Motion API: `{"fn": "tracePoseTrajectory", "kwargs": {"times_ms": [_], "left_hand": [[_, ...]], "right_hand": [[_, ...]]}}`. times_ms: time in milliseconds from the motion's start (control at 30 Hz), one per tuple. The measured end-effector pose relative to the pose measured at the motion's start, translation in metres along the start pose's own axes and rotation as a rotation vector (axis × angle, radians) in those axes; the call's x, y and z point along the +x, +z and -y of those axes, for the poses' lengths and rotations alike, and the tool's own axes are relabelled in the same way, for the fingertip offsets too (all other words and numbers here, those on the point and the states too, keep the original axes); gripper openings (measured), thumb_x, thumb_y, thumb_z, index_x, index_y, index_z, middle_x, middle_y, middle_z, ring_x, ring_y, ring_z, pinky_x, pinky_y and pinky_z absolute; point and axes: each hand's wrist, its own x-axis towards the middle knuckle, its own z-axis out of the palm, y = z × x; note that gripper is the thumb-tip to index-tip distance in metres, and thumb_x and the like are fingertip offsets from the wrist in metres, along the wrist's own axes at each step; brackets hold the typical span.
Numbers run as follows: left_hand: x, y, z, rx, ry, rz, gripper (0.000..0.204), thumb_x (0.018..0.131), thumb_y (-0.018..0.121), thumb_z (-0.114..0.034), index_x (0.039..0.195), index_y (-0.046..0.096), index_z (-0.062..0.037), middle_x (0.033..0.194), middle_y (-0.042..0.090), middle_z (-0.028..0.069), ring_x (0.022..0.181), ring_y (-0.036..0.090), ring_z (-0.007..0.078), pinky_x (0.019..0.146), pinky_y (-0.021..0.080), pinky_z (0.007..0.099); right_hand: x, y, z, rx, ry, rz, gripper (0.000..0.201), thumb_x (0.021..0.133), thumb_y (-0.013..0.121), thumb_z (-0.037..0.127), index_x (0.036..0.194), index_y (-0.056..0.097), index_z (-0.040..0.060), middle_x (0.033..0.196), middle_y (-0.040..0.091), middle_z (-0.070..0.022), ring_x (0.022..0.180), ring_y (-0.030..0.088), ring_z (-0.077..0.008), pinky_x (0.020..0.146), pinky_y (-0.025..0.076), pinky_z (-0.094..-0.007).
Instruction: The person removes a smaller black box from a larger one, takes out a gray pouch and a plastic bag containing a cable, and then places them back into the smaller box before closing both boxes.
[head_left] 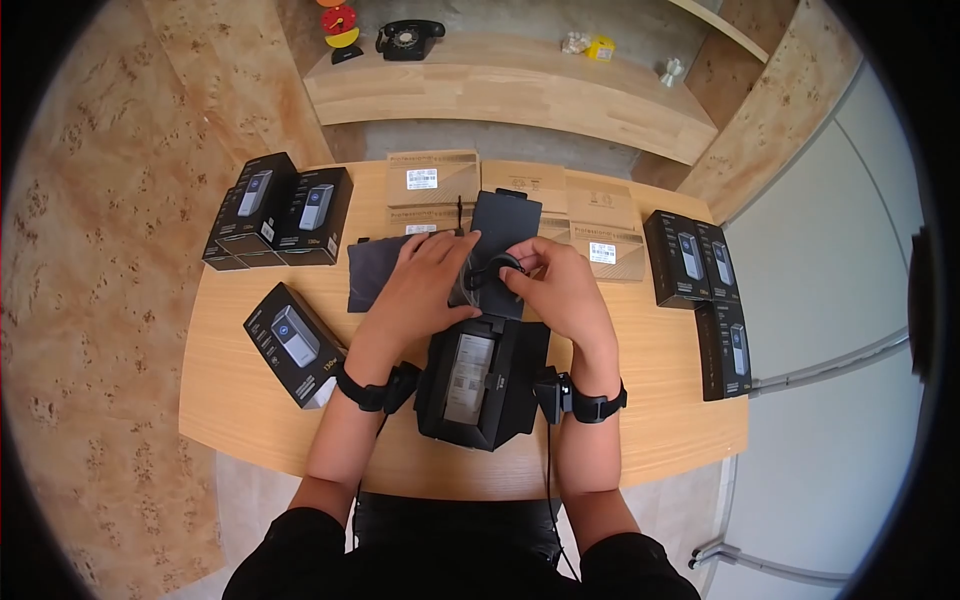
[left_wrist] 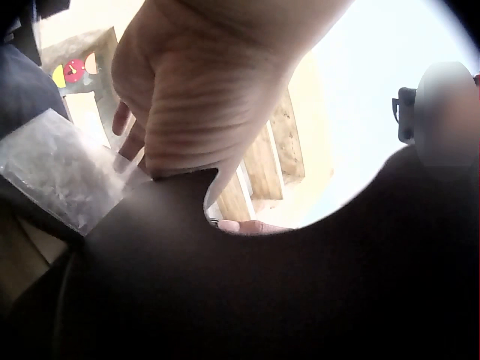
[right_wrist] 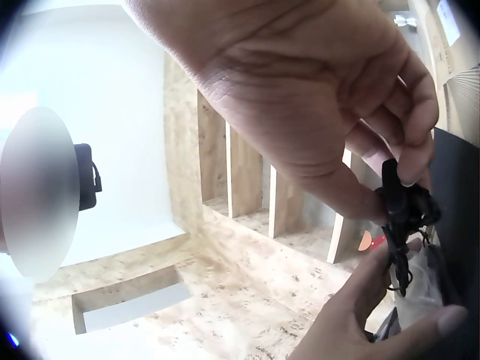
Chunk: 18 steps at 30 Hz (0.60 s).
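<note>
My right hand (head_left: 553, 285) pinches a coiled black cable (right_wrist: 405, 206) between thumb and fingers, above the raised black flap (head_left: 512, 225) of an opened box. Just left of it, my left hand (head_left: 418, 282) holds a clear plastic bag (right_wrist: 420, 296), thumb on one side and fingers on the other. The cable hangs right at the bag in the right wrist view. Toward my body stands the open black box (head_left: 520, 395), with a white printed sheet (head_left: 468, 375) showing inside. In the left wrist view, dark card hides most of the left fingers.
A dark grey pouch (head_left: 375, 275) lies beyond my left wrist. One black printed box (head_left: 295, 345) rests at left; others are stacked at far left (head_left: 255, 210) and right (head_left: 680, 260). Brown cartons (head_left: 432, 180) line the back. Behind the table, a shelf (head_left: 490, 85) holds a black telephone (head_left: 410, 40).
</note>
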Motion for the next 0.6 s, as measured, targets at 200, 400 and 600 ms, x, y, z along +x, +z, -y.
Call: {"fn": "tracePoseTrajectory", "kwargs": {"times_ms": [200,400,600], "left_hand": [[0.001,-0.014,-0.01,-0.109,0.013,-0.089,0.088,0.078,0.088,-0.026,0.154,0.048,-0.0094,0.131,0.065,0.0151,0.127,0.058,0.036,0.116,0.039,0.0474],[-0.001,-0.039,-0.03,-0.125,0.025,-0.188,0.084,0.077,0.089,-0.026,0.151,0.052,-0.009,0.125,0.067,0.0129,0.121,0.06,0.0367,0.11,0.043,0.0474],[-0.005,-0.052,-0.045,-0.139,0.062,-0.261,0.084,0.074,0.088,-0.022,0.149,0.054,-0.0083,0.12,0.067,0.014,0.116,0.061,0.0365,0.105,0.046,0.0466]], "right_hand": [[-0.014,-0.009,0.033,-0.047,-0.044,-0.108,0.029,0.085,0.081,0.014,0.11,0.075,-0.0003,0.088,0.075,-0.0133,0.067,0.066,-0.0195,0.065,0.054,-0.0325],[-0.031,-0.014,0.061,-0.071,-0.227,-0.209,0.029,0.083,0.081,0.008,0.11,0.074,0.0024,0.088,0.07,-0.0097,0.065,0.06,-0.0178,0.061,0.05,-0.0311],[-0.044,-0.013,0.078,-0.099,-0.327,-0.169,0.037,0.081,0.083,0.005,0.116,0.071,0.0051,0.092,0.068,-0.0092,0.071,0.061,-0.0212,0.064,0.052,-0.0326]]}}
